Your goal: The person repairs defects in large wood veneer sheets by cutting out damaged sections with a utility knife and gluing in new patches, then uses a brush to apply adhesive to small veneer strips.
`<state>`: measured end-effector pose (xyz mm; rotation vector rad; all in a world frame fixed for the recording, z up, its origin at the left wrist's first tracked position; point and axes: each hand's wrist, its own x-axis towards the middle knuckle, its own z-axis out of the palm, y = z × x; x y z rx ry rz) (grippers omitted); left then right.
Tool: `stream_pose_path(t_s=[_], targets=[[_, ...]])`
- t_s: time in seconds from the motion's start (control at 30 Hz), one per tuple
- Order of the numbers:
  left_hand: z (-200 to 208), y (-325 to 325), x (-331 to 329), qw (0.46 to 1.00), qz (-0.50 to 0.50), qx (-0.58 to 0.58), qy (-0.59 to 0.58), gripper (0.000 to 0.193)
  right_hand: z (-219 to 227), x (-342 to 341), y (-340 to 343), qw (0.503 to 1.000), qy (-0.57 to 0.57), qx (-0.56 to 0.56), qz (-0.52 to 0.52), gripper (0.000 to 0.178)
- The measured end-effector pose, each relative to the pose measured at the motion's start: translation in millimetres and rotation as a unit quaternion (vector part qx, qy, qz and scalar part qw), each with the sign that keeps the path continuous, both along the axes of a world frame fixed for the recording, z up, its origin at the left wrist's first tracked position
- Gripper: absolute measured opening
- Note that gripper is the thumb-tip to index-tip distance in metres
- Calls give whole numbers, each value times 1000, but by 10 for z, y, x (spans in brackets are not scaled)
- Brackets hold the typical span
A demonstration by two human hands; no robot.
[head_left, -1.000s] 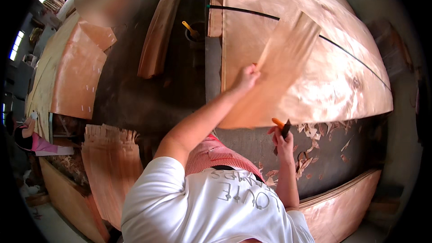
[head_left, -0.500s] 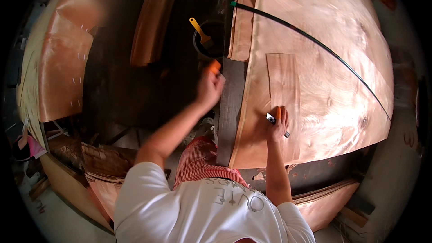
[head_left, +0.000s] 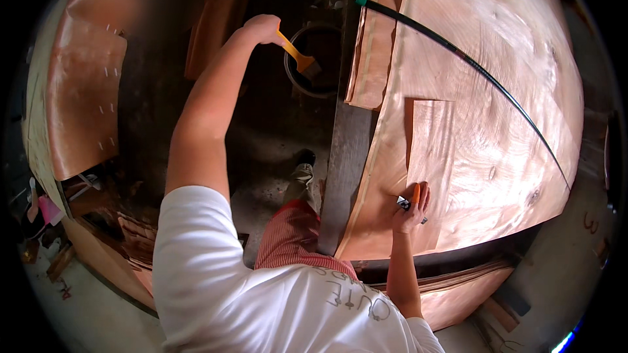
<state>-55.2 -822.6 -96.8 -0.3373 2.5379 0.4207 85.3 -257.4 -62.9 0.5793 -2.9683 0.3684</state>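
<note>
My left hand (head_left: 263, 29) is closed on the yellow handle of a flat paintbrush (head_left: 303, 62). The brush slants into a dark round bucket (head_left: 288, 77), its bristles down inside the rim. On the right, my right hand (head_left: 411, 217) presses on a narrow strip of wood veneer (head_left: 432, 144) lying over larger veneer sheets (head_left: 504, 150). Under and between its fingers is a small tool (head_left: 403, 202) with a bright metal blade and orange and black parts; the hand hides much of it, so its exact kind does not show.
A long thin black rod (head_left: 468, 59) with a green tip lies across the sheets. A dark beam (head_left: 347, 163) runs along their left edge. More veneer (head_left: 85, 98) hangs at the left, with a rolled piece (head_left: 212, 19) near the bucket. Stacked sheets (head_left: 458, 297) lie below the work surface.
My left hand, earlier around something orange, has moved forward and left and taken the brush handle; the orange thing no longer shows there. My right hand remains on the strip.
</note>
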Motion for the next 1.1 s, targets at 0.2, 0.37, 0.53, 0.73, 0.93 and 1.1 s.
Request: stream_pose_path(t_s=[0.2, 0.37, 0.53, 0.73, 0.93, 1.1], targets=[[112, 316, 275, 997, 71, -17, -4, 29, 42, 8, -53, 1000, 12, -9, 11, 58], [86, 651, 369, 990, 134, -34, 16, 27, -52, 21, 30, 1000, 25, -11, 9, 53], [-118, 522, 757, 972, 204, 83, 77, 25, -86, -5, 45, 998, 46, -27, 32, 49], [-222, 617, 1973, 795, 390, 413, 215, 31, -492, -51, 265, 744, -235, -605, -157, 44], [365, 1172, 3956, 616, 493, 526, 319, 26, -232, 195, 37, 961, 184, -148, 142, 23], [671, 1857, 6489, 423, 693, 358, 461, 21, -204, 167, 159, 965, 170, -97, 175, 27]])
